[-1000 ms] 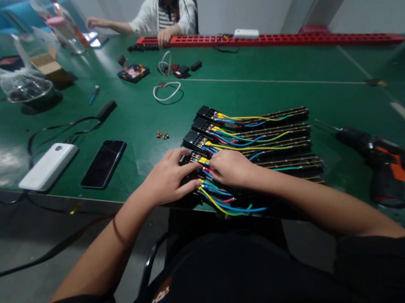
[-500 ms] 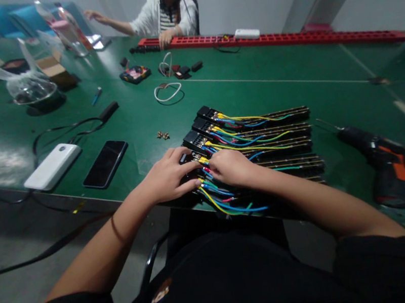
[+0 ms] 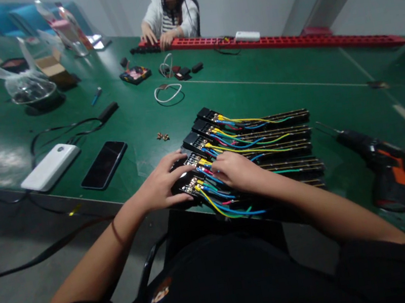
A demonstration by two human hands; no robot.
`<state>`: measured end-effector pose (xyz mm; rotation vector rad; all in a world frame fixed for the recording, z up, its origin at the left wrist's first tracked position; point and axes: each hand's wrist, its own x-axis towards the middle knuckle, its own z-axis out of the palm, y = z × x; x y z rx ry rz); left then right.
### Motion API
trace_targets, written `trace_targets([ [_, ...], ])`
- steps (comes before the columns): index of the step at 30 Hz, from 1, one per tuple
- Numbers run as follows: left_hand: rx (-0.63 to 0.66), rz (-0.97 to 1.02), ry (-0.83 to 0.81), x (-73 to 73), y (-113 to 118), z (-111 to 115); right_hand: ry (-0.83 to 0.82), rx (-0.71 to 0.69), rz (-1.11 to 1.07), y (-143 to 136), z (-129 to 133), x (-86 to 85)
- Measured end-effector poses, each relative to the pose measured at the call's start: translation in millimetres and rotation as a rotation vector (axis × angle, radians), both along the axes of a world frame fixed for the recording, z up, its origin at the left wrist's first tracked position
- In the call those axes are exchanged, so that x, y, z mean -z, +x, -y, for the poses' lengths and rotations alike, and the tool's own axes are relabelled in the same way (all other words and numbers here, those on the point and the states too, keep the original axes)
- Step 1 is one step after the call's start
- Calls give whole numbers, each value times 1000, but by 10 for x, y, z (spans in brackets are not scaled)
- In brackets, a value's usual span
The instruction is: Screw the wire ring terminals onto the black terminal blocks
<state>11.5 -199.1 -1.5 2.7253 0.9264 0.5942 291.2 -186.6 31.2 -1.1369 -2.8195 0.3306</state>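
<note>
Several black terminal blocks (image 3: 194, 142) stand in a row near the table's front edge, with yellow, blue, green and red wires (image 3: 247, 140) running right to dark strips (image 3: 289, 116). My left hand (image 3: 163, 183) rests on the nearer blocks, its fingers spread around their left end. Close to its right, my right hand (image 3: 234, 169) is closed over the wires beside the blocks, fingertips pinched together. What those fingertips hold is hidden; blue and red wires lie right by them. Small brass screws (image 3: 162, 136) lie behind my left hand.
To the left are a black phone (image 3: 104, 164) and a white power bank (image 3: 51, 167). A cordless drill (image 3: 384, 158) lies at the right. Across the green table (image 3: 274, 94), a person (image 3: 172, 20) handles a long red rail (image 3: 285, 40). A white cable loop (image 3: 168, 93) sits mid-table.
My left hand has shifted slightly left and down, uncovering more of the nearest block. My right hand has moved a little right. The other person's raised hand has come down to the rail.
</note>
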Motion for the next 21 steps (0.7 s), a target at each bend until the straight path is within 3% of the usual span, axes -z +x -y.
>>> trace_targets([
  [5,23,-47,30,-38,27,-16,-30,-12,-28,40,1,-13],
  [15,14,-265,-2,-417,216,-62,51,-76,218,-125,-91,-123],
  [21,21,-299,-16,-460,247,-108,77,-171,320,-190,-111,-188],
])
